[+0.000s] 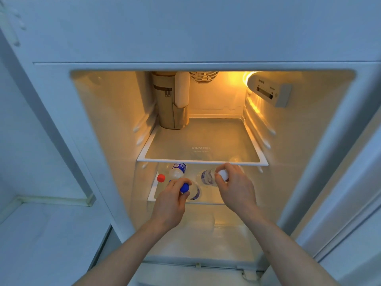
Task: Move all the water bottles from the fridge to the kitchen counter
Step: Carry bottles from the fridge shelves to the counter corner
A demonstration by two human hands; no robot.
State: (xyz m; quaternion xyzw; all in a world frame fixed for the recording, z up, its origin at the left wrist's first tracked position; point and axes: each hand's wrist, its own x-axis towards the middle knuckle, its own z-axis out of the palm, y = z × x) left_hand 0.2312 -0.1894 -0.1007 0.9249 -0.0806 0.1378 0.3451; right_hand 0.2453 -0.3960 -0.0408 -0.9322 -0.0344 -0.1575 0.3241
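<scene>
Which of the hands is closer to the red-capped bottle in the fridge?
Left. The left hand grips a blue-capped bottle just right of the red-capped bottle; the right hand holds a white-capped bottle farther right.

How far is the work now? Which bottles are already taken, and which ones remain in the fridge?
Nothing visibly done: the counter is out of view. In hand: the left hand grips the blue-capped bottle and the right hand grips the white-capped bottle, both still over the lower shelf. Left: the red-capped bottle and a blue-labelled bottle lying behind it.
</scene>
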